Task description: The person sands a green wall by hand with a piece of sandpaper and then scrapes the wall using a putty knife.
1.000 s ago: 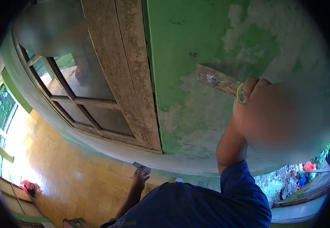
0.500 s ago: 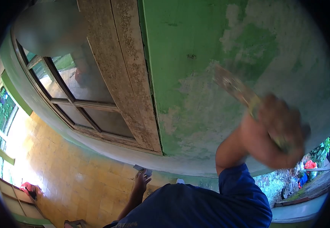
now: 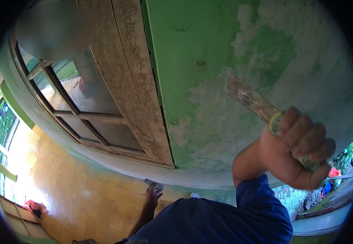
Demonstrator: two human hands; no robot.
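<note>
My right hand (image 3: 300,148) is wrapped around the handle of a scraper (image 3: 251,99), which has a long, flat, knife-like blade, stained and worn. A yellow band rings the handle just above my fist. The blade points up and left, its tip overlapping a patchy part of the green wall (image 3: 192,44) where paint has come off and pale grey shows. Lower down, near the foot of the wall, my left hand (image 3: 153,196) grips a small grey rectangular block (image 3: 153,184) between thumb and fingers.
A weathered wooden window frame (image 3: 133,77) with glass panes borders the green paint on the left. Yellow floor tiles (image 3: 91,191) spread below, with a red item (image 3: 33,206) at the lower left. Beyond the wall at right lie plants and a red object (image 3: 334,172).
My right hand and the scraper have shifted slightly downward, and the hand is less blurred. My left hand keeps its hold on the grey block.
</note>
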